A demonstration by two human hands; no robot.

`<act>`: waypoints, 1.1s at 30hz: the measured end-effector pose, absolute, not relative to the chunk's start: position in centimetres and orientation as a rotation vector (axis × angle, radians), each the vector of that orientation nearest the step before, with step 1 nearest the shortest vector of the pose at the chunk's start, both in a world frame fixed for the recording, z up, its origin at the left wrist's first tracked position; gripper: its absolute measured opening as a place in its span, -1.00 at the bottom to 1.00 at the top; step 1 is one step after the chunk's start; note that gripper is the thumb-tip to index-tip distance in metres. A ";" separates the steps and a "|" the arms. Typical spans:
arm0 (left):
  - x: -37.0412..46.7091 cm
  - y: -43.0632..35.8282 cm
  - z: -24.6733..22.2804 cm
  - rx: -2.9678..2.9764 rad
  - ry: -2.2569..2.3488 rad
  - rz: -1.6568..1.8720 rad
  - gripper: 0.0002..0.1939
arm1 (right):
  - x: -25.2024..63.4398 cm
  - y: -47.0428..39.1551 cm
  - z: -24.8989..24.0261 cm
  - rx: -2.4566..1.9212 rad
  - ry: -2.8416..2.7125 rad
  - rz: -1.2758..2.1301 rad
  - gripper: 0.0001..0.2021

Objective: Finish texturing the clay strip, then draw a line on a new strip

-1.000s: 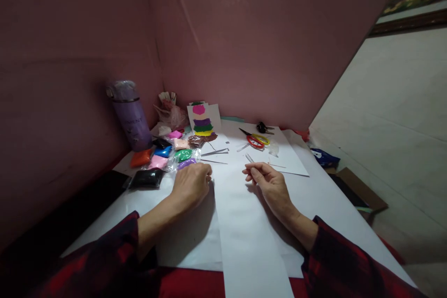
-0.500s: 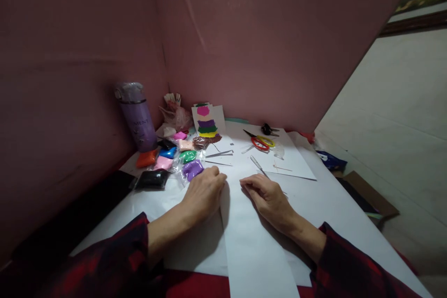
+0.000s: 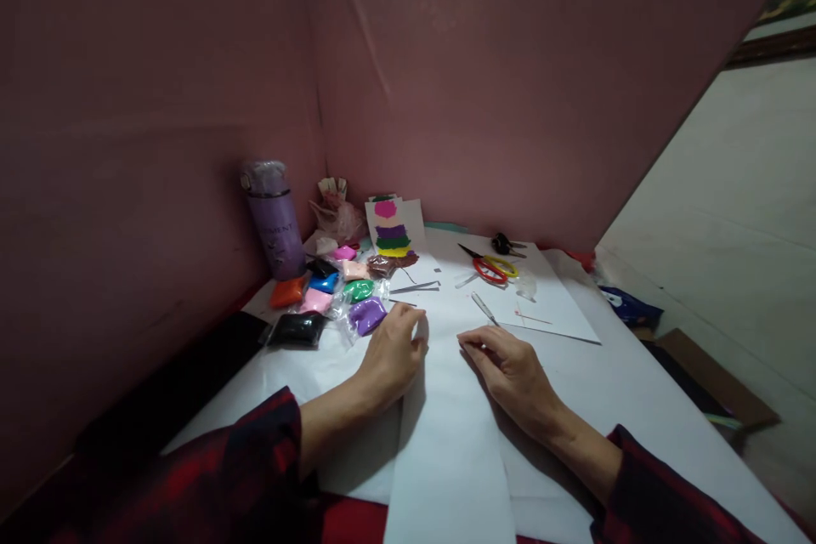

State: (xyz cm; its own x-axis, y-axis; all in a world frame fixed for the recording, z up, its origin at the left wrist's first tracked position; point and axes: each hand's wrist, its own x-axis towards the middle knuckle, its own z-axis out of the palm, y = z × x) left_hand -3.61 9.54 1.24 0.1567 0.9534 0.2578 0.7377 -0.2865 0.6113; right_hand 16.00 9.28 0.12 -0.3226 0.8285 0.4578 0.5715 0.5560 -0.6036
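Note:
My left hand is over the left side of a white paper strip, thumb and forefinger apart, with nothing visible between them. On the strip's right side, my right hand has its thumb and fingertips pinched together. Whatever that pinch may hold is too small to make out. Just beyond the right hand lies a slim tool with a pale handle, its tip hidden behind the fingers. A packet of purple clay is close by the left wrist and knuckles, and thin dark strips lie past the fingertips.
Several clay packets, including a black one, cluster on the left before a purple bottle. A card with coloured bands leans at the back. Open scissors and a small black-handled tool lie on white paper at the right.
My left thumb and forefinger have parted from a closed pinch. The right hand keeps its pinch. The whole view has shifted, so things appear further right.

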 end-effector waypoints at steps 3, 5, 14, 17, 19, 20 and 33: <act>-3.6 9.3 1.5 2.256 1.718 0.634 -0.76 | 15.9 9.2 0.2 -1.098 -2.073 0.439 -0.86; -3.6 9.0 1.7 2.285 1.768 0.532 -0.79 | 15.8 9.3 0.2 -1.070 -2.098 0.428 -0.86; -3.7 8.7 2.1 2.411 1.807 0.479 -0.74 | 15.7 9.3 0.2 -0.968 -2.273 0.260 -0.83; -3.7 8.7 2.4 2.532 1.693 0.461 -0.74 | 15.7 9.3 0.1 -0.971 -2.333 0.231 -0.80; -3.6 8.7 2.5 2.584 1.611 0.373 -0.73 | 15.7 9.3 0.1 -0.989 -2.371 0.225 -0.79; -3.6 8.7 2.6 2.591 1.590 0.329 -0.73 | 15.7 9.2 0.1 -0.997 -2.387 0.223 -0.79; -3.7 8.6 2.5 2.614 1.573 0.320 -0.75 | 15.8 9.2 0.1 -0.998 -2.452 0.162 -0.79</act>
